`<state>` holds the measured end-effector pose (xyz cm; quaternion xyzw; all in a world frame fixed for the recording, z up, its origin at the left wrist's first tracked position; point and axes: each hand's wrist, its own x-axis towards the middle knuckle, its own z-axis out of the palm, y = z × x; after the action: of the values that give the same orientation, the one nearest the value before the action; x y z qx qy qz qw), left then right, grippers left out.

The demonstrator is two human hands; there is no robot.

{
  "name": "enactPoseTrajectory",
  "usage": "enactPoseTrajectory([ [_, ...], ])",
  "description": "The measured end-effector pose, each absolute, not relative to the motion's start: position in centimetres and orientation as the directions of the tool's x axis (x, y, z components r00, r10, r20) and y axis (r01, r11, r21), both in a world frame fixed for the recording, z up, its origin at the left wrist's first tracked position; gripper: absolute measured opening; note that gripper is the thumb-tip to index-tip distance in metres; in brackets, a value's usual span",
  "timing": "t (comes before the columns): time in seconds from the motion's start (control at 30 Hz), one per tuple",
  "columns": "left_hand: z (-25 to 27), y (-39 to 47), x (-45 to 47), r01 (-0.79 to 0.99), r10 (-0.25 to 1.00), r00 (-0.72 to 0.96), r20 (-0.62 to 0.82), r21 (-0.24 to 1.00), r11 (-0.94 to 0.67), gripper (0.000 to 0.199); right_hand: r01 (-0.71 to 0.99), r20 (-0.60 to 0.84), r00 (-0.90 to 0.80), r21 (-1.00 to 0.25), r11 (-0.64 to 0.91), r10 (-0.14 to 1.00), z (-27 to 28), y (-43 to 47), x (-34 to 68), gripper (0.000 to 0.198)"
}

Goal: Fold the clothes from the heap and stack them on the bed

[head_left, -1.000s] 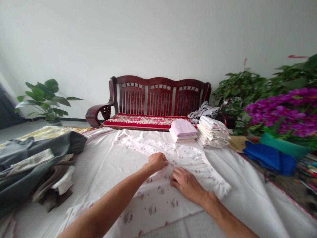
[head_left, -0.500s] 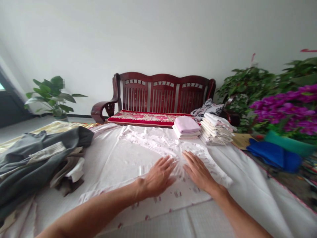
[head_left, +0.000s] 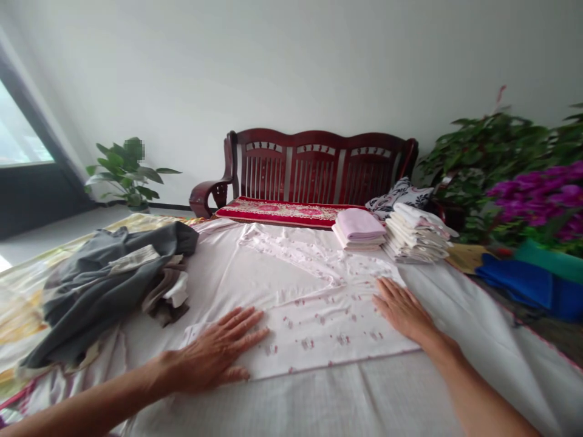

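Observation:
A pair of pale printed pants [head_left: 323,340] lies on a white sheet [head_left: 364,400], with one leg stretched across the near side and the other angled away to the far left. Pressed flat on the left end of the near leg is my left hand [head_left: 218,352], its fingers spread. My right hand [head_left: 405,309] rests open near the waist end at the right, palm down on the cloth. Neither hand grips anything. Small figures are printed on the near leg, which looks fairly smooth, while the far leg is bunched and creased.
Behind the pants stand a folded stack with a pink top piece [head_left: 359,224] and a taller stack of pale folded clothes [head_left: 416,233]. A heap of grey clothes [head_left: 113,273] lies left. Beyond is a wooden bench [head_left: 314,164]; blue cloth [head_left: 523,282] and purple flowers [head_left: 542,194] are right.
My hands have moved apart from the middle of the pants, the left hand leftward and the right hand rightward. The near leg looks flatter. The view has turned slightly left.

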<state>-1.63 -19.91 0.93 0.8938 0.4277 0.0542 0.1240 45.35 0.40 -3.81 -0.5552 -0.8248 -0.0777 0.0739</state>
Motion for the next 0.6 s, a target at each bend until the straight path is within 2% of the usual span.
enactPoseTrajectory([
  [0.1, 1.0, -21.0, -3.5, 0.807, 0.828, 0.56, -0.016, 0.235, -0.541, 0.068, 0.972, 0.201, -0.233, 0.049, 0.228, 0.951, -3.3, 0.4, 45.2, 0.058],
  [0.17, 1.3, -20.7, -3.2, 0.836, 0.858, 0.512, 0.027, 0.213, -0.505, 0.06, 0.979, 0.231, -0.202, 0.06, 0.193, 0.952, -3.0, -0.4, 43.6, 0.06],
  [0.27, 1.5, -18.8, 0.2, 0.833, 0.862, 0.49, 0.128, 0.222, -0.506, 0.051, 0.931, 0.272, -0.361, 0.057, 0.359, 0.892, -2.6, -3.1, 39.3, 0.06],
  [0.37, 1.1, -16.9, 4.7, 0.765, 0.803, 0.58, 0.138, 0.245, -0.595, 0.056, 0.805, 0.247, -0.578, 0.015, 0.594, 0.778, -2.6, -7.0, 34.3, 0.061],
  [0.43, 0.3, -16.3, 6.5, 0.715, 0.751, 0.651, 0.11, 0.243, -0.656, 0.065, 0.725, 0.233, -0.67, -0.003, 0.689, 0.705, -2.8, -8.9, 32.3, 0.061],
  [0.53, -0.7, -16.5, 6.0, 0.675, 0.707, 0.698, 0.115, 0.223, -0.703, 0.072, 0.669, 0.228, -0.725, 0.013, 0.743, 0.649, -3.4, -9.1, 32.6, 0.061],
  [0.6, -0.9, -17.4, 3.8, 0.674, 0.701, 0.701, 0.132, 0.201, -0.711, 0.071, 0.689, 0.239, -0.711, 0.046, 0.724, 0.661, -3.8, -7.3, 35.1, 0.059],
])
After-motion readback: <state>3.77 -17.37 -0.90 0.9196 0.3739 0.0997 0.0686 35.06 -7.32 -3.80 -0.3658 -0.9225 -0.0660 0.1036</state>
